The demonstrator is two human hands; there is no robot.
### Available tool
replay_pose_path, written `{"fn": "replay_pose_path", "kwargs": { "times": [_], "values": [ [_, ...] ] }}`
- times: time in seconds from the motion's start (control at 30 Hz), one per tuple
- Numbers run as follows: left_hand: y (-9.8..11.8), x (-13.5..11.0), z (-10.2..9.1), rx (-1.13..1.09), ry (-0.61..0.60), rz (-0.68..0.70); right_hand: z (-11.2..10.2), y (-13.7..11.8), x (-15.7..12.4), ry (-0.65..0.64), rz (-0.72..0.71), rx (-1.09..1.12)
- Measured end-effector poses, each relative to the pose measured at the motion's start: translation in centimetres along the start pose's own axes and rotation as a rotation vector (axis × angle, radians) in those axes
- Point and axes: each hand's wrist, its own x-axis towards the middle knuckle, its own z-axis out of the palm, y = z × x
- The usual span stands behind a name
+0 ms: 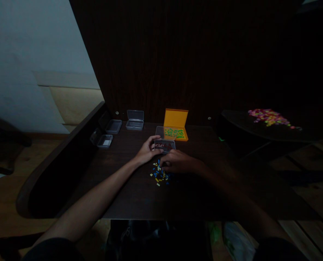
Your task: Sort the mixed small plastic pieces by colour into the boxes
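My left hand [147,150] grips the left side of a clear plastic box [165,140] with its lid raised. Some small dark reddish pieces lie inside that box. Close to its front edge is my right hand [175,161], fingers curled down over a scattered pile of tiny blue, yellow and white bricks [160,174]. What the right fingertips hold, if anything, is hidden. Just behind the clear box stands an orange box [182,136], lid up, with many small green pieces in it.
Open clear boxes [135,125] stand at the table's back left, with a smaller clear box [105,141] nearer. A raised dark side panel [69,156] bounds the left. Far right, a heap of pink and yellow bits [269,117] lies on a dark surface.
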Motion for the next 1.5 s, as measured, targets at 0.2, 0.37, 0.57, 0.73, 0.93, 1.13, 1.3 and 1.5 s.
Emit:
{"fn": "replay_pose_path", "kwargs": {
  "times": [0.2,0.37,0.57,0.73,0.93,1.13,1.3,1.5],
  "values": [
    [-0.1,0.0,0.0,0.022,-0.012,0.016,-0.2,0.1,-0.3,0.009,0.001,-0.018],
    [-0.1,0.0,-0.1,0.003,-0.013,0.012,0.1,-0.3,-0.2,0.013,0.057,-0.028],
    [-0.1,0.1,-0.1,0.011,-0.01,0.006,0.3,-0.3,0.0,0.003,0.072,-0.025],
    [-0.1,0.1,-0.1,0.015,-0.002,-0.002,0.4,-0.3,0.0,-0.006,0.074,-0.068],
    [-0.1,0.2,-0.1,-0.012,0.006,0.007,0.4,-0.8,0.1,0.007,0.125,-0.144],
    [0.3,0.1,0.1,-0.059,0.024,-0.034,0.5,-1.5,0.2,-0.02,0.158,-0.175],
    [0.3,0.1,0.1,-0.075,0.042,-0.048,0.3,-1.4,0.2,0.008,0.136,-0.149],
    [0.1,0.2,0.1,-0.089,0.044,-0.047,-2.6,-0.4,-0.4,0.14,0.085,-0.015]
  ]
}}
